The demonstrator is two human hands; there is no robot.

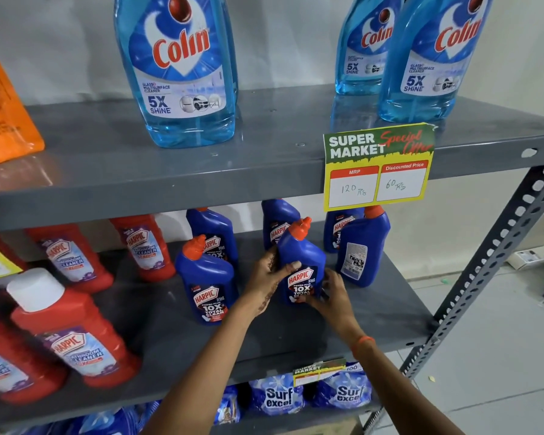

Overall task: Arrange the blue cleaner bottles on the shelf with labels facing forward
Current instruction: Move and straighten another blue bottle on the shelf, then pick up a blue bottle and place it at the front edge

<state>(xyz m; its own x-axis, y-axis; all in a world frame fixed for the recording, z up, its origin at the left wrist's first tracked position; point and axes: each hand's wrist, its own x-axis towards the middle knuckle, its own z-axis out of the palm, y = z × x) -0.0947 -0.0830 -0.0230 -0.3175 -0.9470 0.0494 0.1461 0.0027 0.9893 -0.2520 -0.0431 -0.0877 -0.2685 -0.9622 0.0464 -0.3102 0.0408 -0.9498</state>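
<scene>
Both hands clamped one blue bottle (300,262) on the shelf (343,321): left hand (269,274) wrapped its side, right hand (332,293) gripped its base, label forward.

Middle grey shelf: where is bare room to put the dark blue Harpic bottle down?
Bare shelf lies along the front edge, before the held dark blue Harpic bottle and both hands (left hand, right hand), and between it and the front-left blue bottle. Crowded: the back row and the red bottles.

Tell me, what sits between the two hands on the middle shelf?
A blue Harpic bottle, label forward, held by the left hand and right hand, seen in the head view.
</scene>
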